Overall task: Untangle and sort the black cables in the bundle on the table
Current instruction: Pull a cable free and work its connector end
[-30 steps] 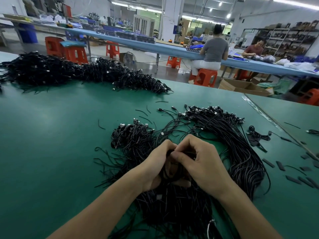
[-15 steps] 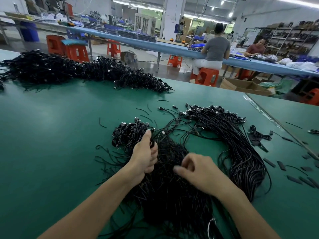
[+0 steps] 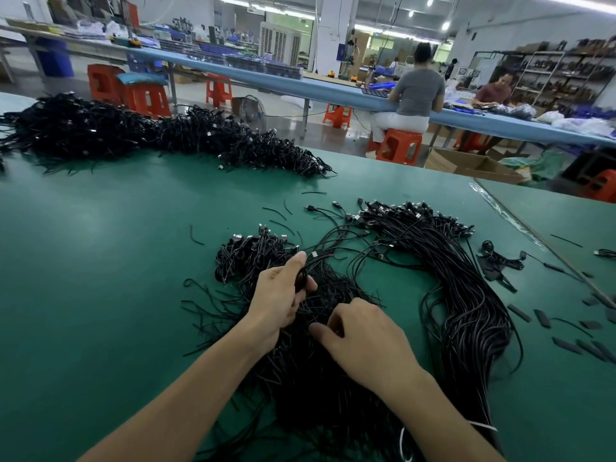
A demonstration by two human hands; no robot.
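At the matte green worktop [image 3: 100,261], my left hand [image 3: 280,295] is pinching a thin, glossy black cable loop [image 3: 301,278] between thumb and fingers at the top of the bundle [image 3: 310,378]. The bundle is lying directly before me as a bristly, matted tangle. Its long axis is running away from my body, with metal-tipped plugs at the far end. My right hand [image 3: 363,338] is resting on the tangle just beside the left, not touching it, fingers curling into the strands; whether it is gripping one I cannot tell. To the right, a smooth combed sheaf [image 3: 466,295] is curving away, plugs pointing toward the far edge.
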